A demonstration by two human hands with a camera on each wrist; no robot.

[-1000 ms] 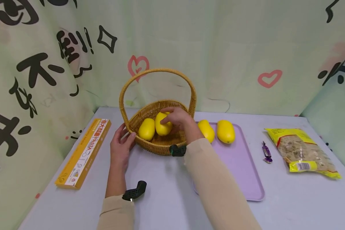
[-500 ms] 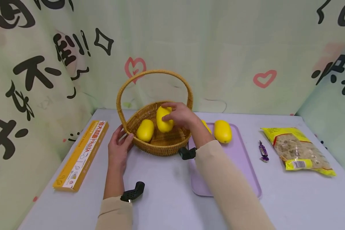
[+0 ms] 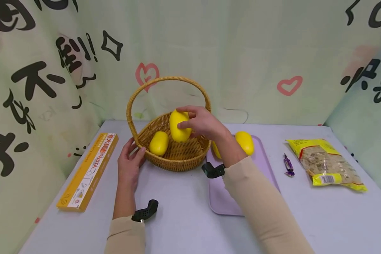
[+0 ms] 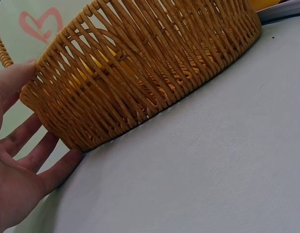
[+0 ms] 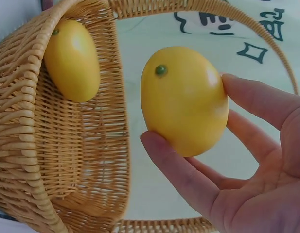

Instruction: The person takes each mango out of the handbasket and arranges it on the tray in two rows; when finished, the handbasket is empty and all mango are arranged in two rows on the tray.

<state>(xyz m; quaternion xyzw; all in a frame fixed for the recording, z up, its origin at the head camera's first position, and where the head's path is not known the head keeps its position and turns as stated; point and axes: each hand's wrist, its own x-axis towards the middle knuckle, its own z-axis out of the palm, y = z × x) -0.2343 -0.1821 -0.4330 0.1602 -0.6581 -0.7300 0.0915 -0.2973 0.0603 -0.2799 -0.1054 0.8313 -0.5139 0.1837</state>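
Note:
My right hand (image 3: 206, 123) pinches a yellow mango (image 3: 179, 128) between thumb and fingers, raised over the wicker basket (image 3: 177, 165). In the right wrist view the held mango (image 5: 184, 104) shows a green stem end, apart from the basket wall. A second mango (image 3: 159, 144) lies at the left inside the basket. My left hand (image 3: 131, 165) holds the basket's left end; the left wrist view has its thumb at the rim and the other fingers against the woven side (image 4: 154, 68). Two more mangoes, one at the right (image 3: 244, 141), lie on the purple tray, partly hidden by my right arm.
The purple tray (image 3: 223, 204) lies right of the basket. A pasta box (image 3: 89, 173) lies at the left. Farther right are a purple-wrapped candy (image 3: 288, 165) and a yellow-ended bag of food (image 3: 327, 164). The basket's tall handle (image 3: 169, 78) arches over its opening.
My right hand has lifted the mango up from inside the basket. The left hand keeps its hold at the basket's left end. The head view has shifted slightly.

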